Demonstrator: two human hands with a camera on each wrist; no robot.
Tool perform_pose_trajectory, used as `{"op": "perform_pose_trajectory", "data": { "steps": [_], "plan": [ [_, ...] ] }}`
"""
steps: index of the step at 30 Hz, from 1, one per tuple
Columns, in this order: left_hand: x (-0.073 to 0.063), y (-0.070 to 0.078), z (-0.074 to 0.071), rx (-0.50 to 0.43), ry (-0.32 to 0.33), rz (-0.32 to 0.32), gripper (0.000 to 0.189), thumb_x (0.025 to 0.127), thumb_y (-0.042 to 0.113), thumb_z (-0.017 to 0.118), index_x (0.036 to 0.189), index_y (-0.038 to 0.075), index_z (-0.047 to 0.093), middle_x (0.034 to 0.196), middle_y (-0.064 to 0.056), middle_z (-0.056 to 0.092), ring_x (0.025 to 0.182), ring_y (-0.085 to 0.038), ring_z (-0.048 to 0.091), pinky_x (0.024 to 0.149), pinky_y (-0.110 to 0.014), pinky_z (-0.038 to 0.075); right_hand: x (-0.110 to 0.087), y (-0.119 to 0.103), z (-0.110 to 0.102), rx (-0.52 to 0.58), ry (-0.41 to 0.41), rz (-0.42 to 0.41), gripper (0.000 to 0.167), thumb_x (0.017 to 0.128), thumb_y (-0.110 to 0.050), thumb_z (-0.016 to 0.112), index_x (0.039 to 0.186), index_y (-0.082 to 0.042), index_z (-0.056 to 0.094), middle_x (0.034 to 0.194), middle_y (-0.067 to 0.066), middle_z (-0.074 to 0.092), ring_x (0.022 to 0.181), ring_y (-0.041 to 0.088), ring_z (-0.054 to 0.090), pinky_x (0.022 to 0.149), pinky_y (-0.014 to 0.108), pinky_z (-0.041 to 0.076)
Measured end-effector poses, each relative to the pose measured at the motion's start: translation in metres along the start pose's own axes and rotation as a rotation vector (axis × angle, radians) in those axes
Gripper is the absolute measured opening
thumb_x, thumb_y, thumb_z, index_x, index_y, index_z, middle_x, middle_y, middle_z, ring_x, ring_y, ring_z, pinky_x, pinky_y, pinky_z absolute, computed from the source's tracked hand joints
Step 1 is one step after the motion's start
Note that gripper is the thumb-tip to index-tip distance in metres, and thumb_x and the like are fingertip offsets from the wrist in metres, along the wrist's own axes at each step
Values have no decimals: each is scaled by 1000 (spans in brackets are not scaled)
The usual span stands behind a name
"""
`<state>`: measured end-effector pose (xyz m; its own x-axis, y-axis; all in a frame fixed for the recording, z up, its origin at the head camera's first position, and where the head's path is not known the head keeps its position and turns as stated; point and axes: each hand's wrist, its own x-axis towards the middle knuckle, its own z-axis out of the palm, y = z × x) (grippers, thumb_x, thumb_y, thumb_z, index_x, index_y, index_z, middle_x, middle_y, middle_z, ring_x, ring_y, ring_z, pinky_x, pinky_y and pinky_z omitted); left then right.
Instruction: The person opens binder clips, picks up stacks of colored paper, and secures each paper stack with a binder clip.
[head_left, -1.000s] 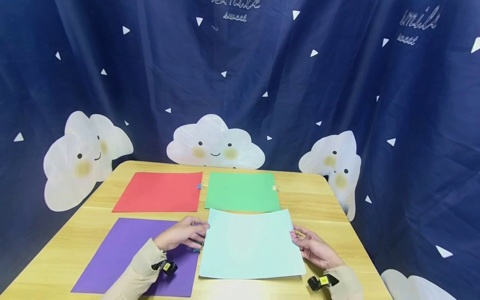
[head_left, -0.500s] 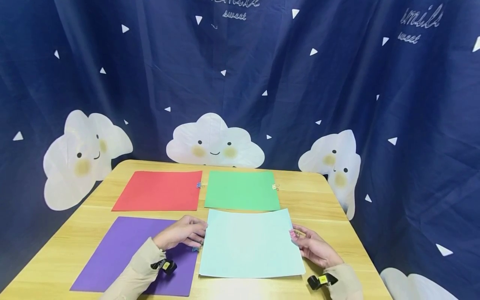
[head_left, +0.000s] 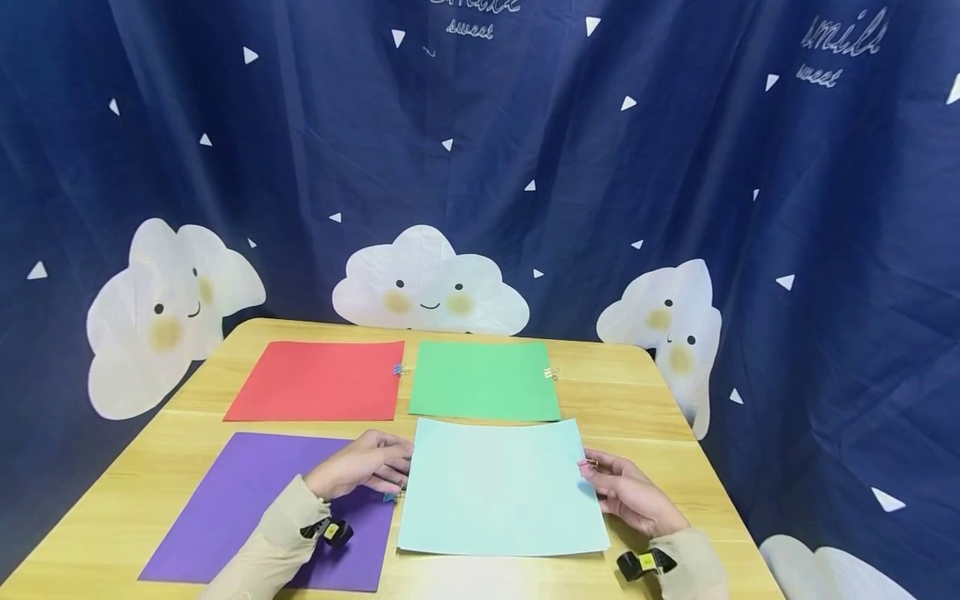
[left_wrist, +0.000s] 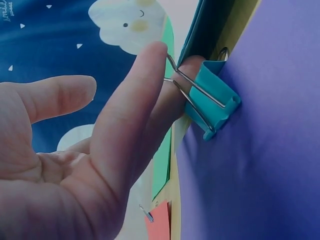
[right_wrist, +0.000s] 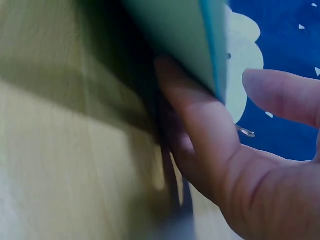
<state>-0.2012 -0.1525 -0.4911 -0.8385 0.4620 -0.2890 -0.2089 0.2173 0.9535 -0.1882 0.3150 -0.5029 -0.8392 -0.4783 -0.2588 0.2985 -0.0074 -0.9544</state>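
Note:
A light blue sheet of paper (head_left: 502, 492) lies at the front centre, its left and right edges raised. My left hand (head_left: 367, 465) is at its left edge with fingertips beneath it. In the left wrist view, the thumb stands apart and the fingers are beside the wire handles of a teal binder clip (left_wrist: 215, 100) on the purple paper (left_wrist: 260, 155). My right hand (head_left: 633, 496) is at the right edge, beside a pink binder clip (head_left: 587, 467). In the right wrist view, its fingers (right_wrist: 207, 120) reach under the blue paper and the thumb is raised clear of it.
Red paper (head_left: 318, 382) with a blue binder clip (head_left: 398, 369) lies at the back left. Beside it is green paper (head_left: 483, 382) with a pale yellow clip (head_left: 550, 373). Behind the wooden table (head_left: 600, 400) hangs a dark blue curtain (head_left: 480, 108).
The gold-coloured part seen earlier at the pink clip by my right hand no longer shows; a thin reddish handle shows there now. Both hands stay nearly in place at the blue paper's edges.

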Motion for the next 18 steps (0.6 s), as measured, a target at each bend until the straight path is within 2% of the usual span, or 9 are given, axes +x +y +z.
{"op": "perform_pose_trajectory", "data": {
  "steps": [5,7,10,12,14,18],
  "plan": [
    [1,-2,-1,-13,0,2,59,108,27,54,144,-18,43,125,-32,68,102,-30,75,86,-40,66,-4,-7,6,-30,0,20,76,110,-16,48,159,13,-2,155,31,31,123,13,59,100,41,59],
    [0,-1,-1,-20,-1,6,59,108,27,54,144,-19,42,124,-32,68,100,-30,75,86,-40,66,-6,-10,9,-43,2,30,77,110,-19,47,159,13,-2,160,36,22,126,16,55,101,43,58],
    [0,0,0,-27,0,6,60,108,27,54,145,-19,40,124,-32,68,98,-29,76,85,-39,66,-9,-16,12,-44,0,47,78,110,-21,47,160,11,-4,164,37,10,141,35,43,101,47,57],
    [-1,0,0,-30,1,5,60,108,27,54,145,-19,41,124,-33,68,98,-29,76,85,-39,66,-11,-18,14,-43,-8,54,78,111,-22,46,161,9,-6,165,37,5,150,47,27,102,50,57],
    [0,0,-1,-29,3,6,60,108,26,54,145,-19,41,124,-33,68,98,-29,76,85,-39,66,-13,-20,15,-40,-17,54,79,111,-22,44,161,7,-9,167,36,-2,154,52,11,103,52,56],
    [-1,0,-1,-32,0,12,60,108,26,54,145,-19,40,125,-34,67,99,-30,75,86,-39,66,-16,-25,18,-66,-21,50,79,112,-24,44,162,4,-10,168,34,-1,153,51,16,106,59,52]
  ]
}}
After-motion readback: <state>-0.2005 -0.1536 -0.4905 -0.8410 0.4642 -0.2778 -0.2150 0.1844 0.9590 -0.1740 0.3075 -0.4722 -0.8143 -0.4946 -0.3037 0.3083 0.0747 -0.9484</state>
